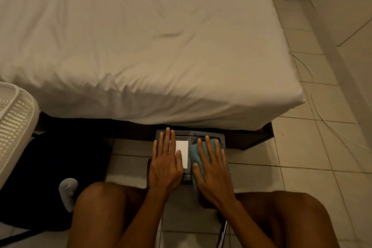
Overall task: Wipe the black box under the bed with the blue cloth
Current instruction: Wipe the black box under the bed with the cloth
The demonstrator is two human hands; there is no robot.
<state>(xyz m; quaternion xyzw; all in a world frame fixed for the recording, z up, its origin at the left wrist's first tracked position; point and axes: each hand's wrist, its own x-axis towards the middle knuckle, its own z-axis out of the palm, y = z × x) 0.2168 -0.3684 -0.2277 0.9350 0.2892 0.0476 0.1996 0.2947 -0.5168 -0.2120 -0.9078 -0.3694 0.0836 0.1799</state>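
Pressing blue cloth [193, 153] on black box [193, 134]

Home bedroom: white-sheeted bed [141, 46], tiled floor [314, 147].

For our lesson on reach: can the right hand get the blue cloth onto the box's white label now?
Only partly, it seems. The white label lies just beside the blue cloth under the right hand, but the left hand rests flat over part of it.
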